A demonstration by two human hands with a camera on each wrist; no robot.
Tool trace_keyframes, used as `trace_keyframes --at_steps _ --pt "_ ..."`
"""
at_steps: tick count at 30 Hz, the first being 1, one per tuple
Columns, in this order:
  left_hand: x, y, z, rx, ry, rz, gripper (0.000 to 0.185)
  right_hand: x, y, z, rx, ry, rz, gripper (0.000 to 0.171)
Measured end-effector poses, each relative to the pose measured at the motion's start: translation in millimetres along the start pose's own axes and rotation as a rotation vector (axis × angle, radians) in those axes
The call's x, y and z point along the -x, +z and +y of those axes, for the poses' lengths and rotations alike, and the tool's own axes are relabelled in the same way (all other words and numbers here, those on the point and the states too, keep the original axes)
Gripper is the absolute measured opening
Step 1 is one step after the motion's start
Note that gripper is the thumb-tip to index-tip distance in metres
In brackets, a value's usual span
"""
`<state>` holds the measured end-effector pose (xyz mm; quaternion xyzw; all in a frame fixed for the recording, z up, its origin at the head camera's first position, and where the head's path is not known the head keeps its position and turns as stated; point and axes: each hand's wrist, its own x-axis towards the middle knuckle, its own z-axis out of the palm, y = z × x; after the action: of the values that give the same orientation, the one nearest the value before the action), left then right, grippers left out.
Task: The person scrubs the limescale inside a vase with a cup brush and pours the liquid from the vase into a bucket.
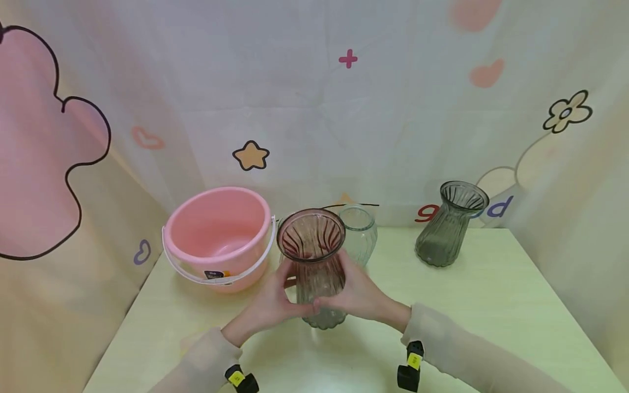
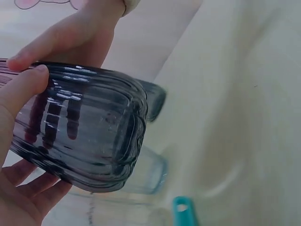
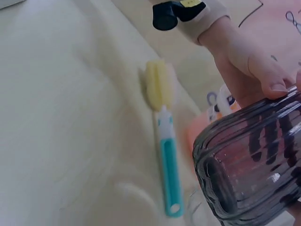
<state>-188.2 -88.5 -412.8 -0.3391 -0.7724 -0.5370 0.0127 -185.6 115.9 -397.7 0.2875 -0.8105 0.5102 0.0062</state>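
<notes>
Both hands grip a ribbed glass vase [image 1: 319,281] with a flared mouth and a purplish-brown tint. My left hand [image 1: 267,305] wraps its left side, with the thumb across the front. From the right, my right hand [image 1: 363,297] curls round the same body, and the two thumbs come close together low on the near side. In the left wrist view the vase's scalloped base [image 2: 134,136] faces the table, and fingers show dark through the glass. The right wrist view also shows the vase [image 3: 244,165], with most of the right hand out of frame.
A pink bucket [image 1: 218,262] with a white handle stands at left. Behind the vase is a clear glass jar [image 1: 363,245]; a grey ribbed vase [image 1: 442,237] stands at back right. A sponge brush [image 3: 169,174] with a teal handle lies on the table. A printed curtain [image 1: 304,109] hangs behind.
</notes>
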Motion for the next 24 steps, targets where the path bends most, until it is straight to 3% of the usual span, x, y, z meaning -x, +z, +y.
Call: trace_keyframes --at_steps 7,13,24 --pt "-4.4 44.0 -21.1 0.003 -0.055 -0.042 0.081 37.2 -11.9 30.7 0.093 0.161 0.012 0.092" --pt "-18.7 75.5 -30.0 0.010 -0.043 -0.075 0.079 60.5 -29.4 48.9 0.164 0.191 0.072 0.085" --pt "-51.1 115.9 -35.9 -0.056 -0.007 -0.170 0.089 88.3 -61.0 74.7 0.201 0.218 0.183 0.086"
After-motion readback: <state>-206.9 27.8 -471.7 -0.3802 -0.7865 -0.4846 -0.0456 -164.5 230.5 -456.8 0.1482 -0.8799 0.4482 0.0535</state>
